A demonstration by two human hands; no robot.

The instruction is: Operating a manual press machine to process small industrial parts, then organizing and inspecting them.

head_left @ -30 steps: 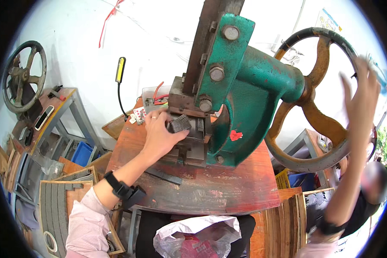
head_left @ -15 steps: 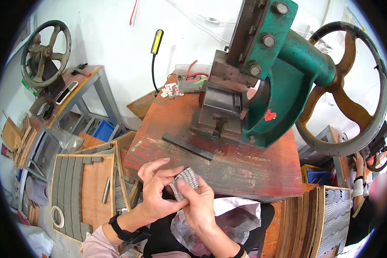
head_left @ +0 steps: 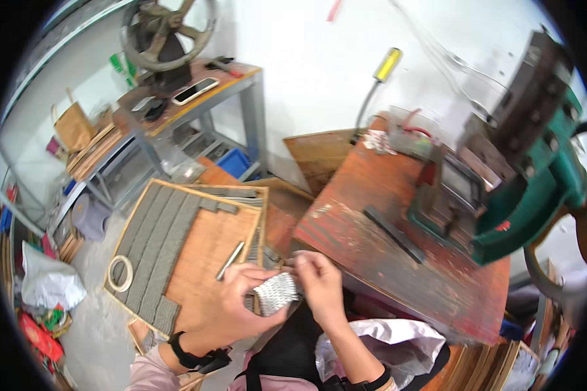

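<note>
My left hand (head_left: 240, 298) is closed around a small silvery block of ridged metal pieces (head_left: 276, 293), its face turned up. At the block's right edge, my right hand (head_left: 321, 285) has its thumb and fingers pinched together. What lies in that pinch is blurred, and I cannot make it out. Left of my hands lies a wooden tray (head_left: 209, 251) partly filled with rows of grey ridged metal strips (head_left: 151, 238). A metal rod (head_left: 230, 260) rests in the tray beside my left hand, and a tape roll (head_left: 120, 274) lies on the strips.
A green hand press (head_left: 535, 215) stands on a worn red wooden table (head_left: 346, 215) at the right, with a dark flat bar (head_left: 393, 233) before it. A white plastic bag (head_left: 398, 332) covers my lap. Another handwheel machine (head_left: 166, 36) stands on a bench at the back left.
My view has swung left, bringing the tray closer to the middle and the press to the right edge. My right thumb has moved off the block's face to its right side.
</note>
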